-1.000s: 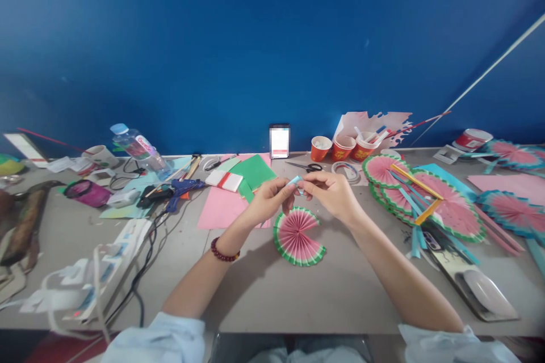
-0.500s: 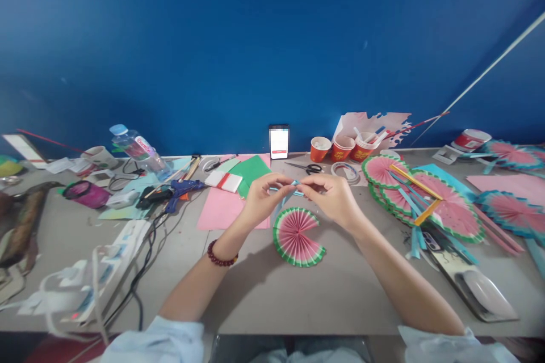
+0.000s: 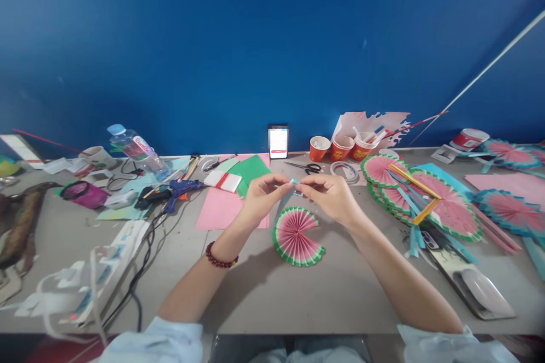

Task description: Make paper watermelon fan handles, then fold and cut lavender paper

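Pale blue, narrow and thin, rather like a paper ribbon: a strip (image 3: 294,181) raised above the tabletop (image 3: 332,295), with a looser length slanting down beneath the fingers. Too small and too covered at the upper end to make out any fold or join.

Held right at the fingertips, between left hand (image 3: 266,195) and right hand (image 3: 326,195), with thumbs and forefingers nearly meeting. Narrow pinch on both sides: left hand closed on the strip from one side, right hand closed on the same upper part from the other.

Just below and nearer to the body, lying flat on the tabletop, a pleated fan (image 3: 293,241) — pink through the middle, pale toward the edge, rimmed in green, with pleats radiating from the centre and a wedge-shaped gap facing right. Apart from both hands, and roughly centred under the held strip.

Beyond the hands, black-handled scissors (image 3: 313,168); near the left hand, a green sheet (image 3: 253,170) and a pink sheet (image 3: 219,212), partly overlapping. Off to the right, well apart from the right hand, larger watermelon-coloured fans (image 3: 457,210) with yellow sticks (image 3: 426,211) and blue strips — stacked together and overlapping.
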The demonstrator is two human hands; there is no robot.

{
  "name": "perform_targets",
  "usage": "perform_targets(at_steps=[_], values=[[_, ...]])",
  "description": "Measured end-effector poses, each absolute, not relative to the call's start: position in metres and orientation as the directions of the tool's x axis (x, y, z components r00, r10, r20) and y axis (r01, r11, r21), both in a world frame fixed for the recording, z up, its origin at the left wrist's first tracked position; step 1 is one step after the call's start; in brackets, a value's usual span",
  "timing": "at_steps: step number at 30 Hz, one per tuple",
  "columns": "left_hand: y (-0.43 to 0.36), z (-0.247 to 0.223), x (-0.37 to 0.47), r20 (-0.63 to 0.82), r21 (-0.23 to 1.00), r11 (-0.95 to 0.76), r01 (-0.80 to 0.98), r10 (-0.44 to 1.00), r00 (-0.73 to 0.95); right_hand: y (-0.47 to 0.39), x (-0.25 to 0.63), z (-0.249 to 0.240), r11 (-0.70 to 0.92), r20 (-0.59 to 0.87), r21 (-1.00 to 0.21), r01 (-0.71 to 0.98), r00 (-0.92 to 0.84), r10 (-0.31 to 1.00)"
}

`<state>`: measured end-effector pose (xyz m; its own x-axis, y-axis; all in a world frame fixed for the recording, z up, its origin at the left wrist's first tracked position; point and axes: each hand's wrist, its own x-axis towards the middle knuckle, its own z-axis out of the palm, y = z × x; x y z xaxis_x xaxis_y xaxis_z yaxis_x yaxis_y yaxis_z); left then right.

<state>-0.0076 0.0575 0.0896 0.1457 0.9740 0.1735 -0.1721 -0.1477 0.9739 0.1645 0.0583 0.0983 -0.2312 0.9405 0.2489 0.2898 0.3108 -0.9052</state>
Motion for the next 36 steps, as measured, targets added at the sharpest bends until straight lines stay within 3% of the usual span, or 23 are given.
perform_targets(at_steps=[16,27,36], values=[[0.048,0.095,-0.002,0.217,0.963,-0.198,-0.182,0.972,0.089,0.054,0.16,0.1,0.299,0.219,-0.921,0.248,-0.305,0.927],[0.048,0.093,0.0,0.011,0.994,0.023,-0.106,0.953,0.301,0.06,0.166,0.101,0.216,0.206,-0.969,0.118,-0.092,0.974],[0.049,0.092,-0.001,-0.088,0.97,0.16,-0.183,0.933,0.35,0.065,0.165,0.1,0.121,0.11,-0.992,0.034,-0.236,0.965]])
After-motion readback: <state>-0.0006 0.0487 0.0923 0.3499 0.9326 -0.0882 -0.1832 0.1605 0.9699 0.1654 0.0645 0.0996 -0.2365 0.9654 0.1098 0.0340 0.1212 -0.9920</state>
